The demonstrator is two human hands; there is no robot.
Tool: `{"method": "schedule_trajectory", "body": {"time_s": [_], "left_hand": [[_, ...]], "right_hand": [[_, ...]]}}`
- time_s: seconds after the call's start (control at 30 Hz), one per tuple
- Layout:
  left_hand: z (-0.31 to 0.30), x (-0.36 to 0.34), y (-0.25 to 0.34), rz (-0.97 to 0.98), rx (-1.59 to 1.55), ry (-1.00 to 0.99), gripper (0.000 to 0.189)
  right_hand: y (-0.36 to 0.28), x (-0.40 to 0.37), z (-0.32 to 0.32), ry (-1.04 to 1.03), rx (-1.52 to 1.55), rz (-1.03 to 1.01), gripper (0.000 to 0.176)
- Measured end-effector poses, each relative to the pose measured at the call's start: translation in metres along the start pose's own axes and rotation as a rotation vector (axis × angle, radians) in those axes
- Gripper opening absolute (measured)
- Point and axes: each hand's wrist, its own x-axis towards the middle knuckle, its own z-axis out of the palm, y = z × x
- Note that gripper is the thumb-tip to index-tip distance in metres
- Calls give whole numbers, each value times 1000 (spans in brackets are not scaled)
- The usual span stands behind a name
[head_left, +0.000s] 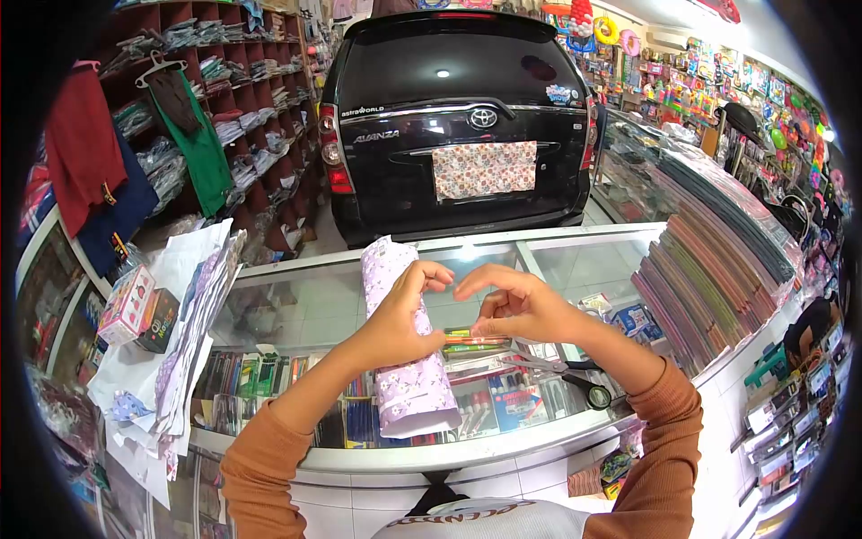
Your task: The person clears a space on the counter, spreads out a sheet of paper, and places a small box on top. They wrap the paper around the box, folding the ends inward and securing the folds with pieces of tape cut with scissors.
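Note:
Both my hands are raised above a glass display counter (pixel 323 301), curved toward each other with a gap between the fingertips. My left hand (pixel 404 314) hangs in front of a roll of lilac floral wrapping paper (pixel 415 395), hiding part of it. Its thumb and fingers are bent but apart, and I see nothing in them. To the right, my right hand (pixel 521 307) has curled fingers with the thumb below, likewise with nothing visible inside. A pair of scissors (pixel 548 365) with dark handles lies on the glass below my right hand.
Stacked paper sheets (pixel 193 305) with small boxes (pixel 127 305) on top stand at the left. A tall pile of coloured folders or books (pixel 709 287) fills the counter's right end. Pens and stationery (pixel 503 404) show under the glass. A black car (pixel 462 99) is parked beyond.

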Motion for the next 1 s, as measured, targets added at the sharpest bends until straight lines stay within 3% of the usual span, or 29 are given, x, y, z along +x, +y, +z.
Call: {"method": "schedule_trajectory", "body": {"time_s": [0.2, 0.3, 0.37, 0.43, 0.57, 0.67, 0.73, 0.87, 1.0], "left_hand": [[1, -2, 6, -106, 90, 9, 59], [3, 0, -2, -221, -85, 154, 66], [1, 0, -5, -227, -166, 149, 71], [4, 0, -13, -218, -282, 183, 72], [-1, 2, -11, -298, -484, 292, 60], [-3, 4, -8, -316, -678, 368, 56], [-2, 4, -8, -325, -807, 454, 60], [-2, 0, -10, -256, -892, 544, 63], [0, -1, -7, -196, -868, 596, 66]], "right_hand": [[-1, 1, -7, 2, -39, -10, 36], [-14, 1, -11, -52, -1, 18, 33], [-25, -2, -7, -90, 110, 96, 31], [-25, 1, 0, 7, 66, 90, 22], [-19, 12, 1, 73, -6, 69, 16], [-10, 19, 0, 45, -20, 36, 31], [-3, 26, 15, 70, 21, -103, 50], [4, 39, 34, 178, -303, -78, 94], [25, 50, 47, 277, -478, -111, 106]]}}
